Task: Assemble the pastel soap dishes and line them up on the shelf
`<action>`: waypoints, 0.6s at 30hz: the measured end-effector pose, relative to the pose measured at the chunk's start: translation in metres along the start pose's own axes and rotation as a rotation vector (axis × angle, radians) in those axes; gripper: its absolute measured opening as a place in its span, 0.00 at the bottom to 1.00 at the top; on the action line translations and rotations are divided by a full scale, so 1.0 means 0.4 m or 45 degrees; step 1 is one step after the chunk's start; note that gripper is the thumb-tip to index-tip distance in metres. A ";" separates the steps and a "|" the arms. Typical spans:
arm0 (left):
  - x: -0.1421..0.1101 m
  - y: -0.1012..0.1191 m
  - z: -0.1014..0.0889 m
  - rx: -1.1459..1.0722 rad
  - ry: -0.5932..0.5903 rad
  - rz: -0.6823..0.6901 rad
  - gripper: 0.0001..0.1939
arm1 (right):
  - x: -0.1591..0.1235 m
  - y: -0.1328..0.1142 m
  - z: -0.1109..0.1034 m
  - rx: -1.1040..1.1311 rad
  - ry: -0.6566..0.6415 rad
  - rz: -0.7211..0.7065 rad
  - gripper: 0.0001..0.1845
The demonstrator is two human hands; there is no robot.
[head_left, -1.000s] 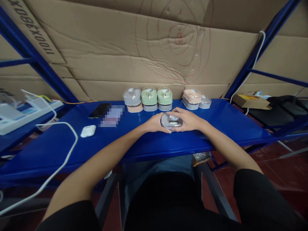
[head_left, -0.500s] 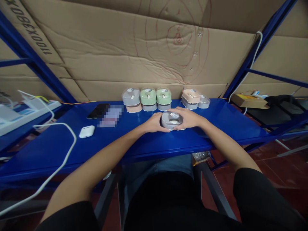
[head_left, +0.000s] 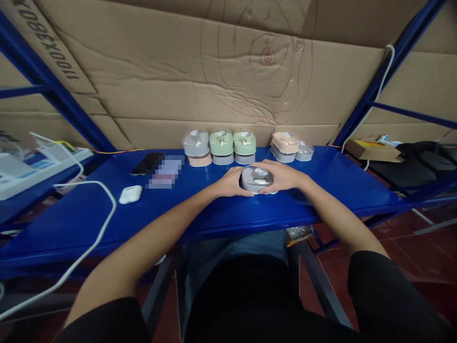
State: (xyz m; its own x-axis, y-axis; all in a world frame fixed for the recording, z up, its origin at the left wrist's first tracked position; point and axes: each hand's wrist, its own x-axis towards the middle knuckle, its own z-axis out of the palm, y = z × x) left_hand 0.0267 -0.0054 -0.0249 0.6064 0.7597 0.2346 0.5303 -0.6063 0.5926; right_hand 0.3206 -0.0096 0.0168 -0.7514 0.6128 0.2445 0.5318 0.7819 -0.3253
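Both my hands are closed around a small grey rounded box (head_left: 257,177) with a clear lid and a round label on top. From its left side my left hand (head_left: 230,183) grips it, the thumb along the near edge. My right hand (head_left: 283,176) wraps the right side and the far edge. The box is low over the blue table (head_left: 214,214); whether it rests on the surface I cannot tell. Behind it stand stacked boxes of the same kind: a grey one (head_left: 196,143) on a peach one, and two green ones (head_left: 221,143) on grey ones.
Right of those, a peach box (head_left: 285,142) tops a grey one, beside a single grey box (head_left: 304,151). To the left lie a dark phone (head_left: 147,163), a white earbud case (head_left: 130,194) and a white cable (head_left: 103,224). Cardboard (head_left: 160,71) walls the back.
The view has shifted slightly, so the table and boxes appear a little farther right. Both hands keep the same hold on the grey box.
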 end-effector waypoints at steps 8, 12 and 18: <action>-0.008 -0.010 -0.004 0.014 -0.036 0.012 0.63 | 0.001 -0.015 0.013 -0.042 -0.058 0.070 0.61; -0.016 0.005 -0.007 0.074 -0.080 -0.059 0.59 | -0.042 -0.012 0.018 -0.117 -0.012 0.145 0.61; -0.024 0.018 -0.011 0.120 -0.132 -0.125 0.58 | -0.260 0.022 -0.038 -0.288 0.114 0.461 0.58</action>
State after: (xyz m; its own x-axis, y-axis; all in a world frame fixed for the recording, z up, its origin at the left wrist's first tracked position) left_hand 0.0221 -0.0160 -0.0194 0.6043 0.7910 0.0952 0.6403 -0.5533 0.5328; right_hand 0.4095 -0.0646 0.0025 -0.4690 0.8519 0.2331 0.8345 0.5139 -0.1990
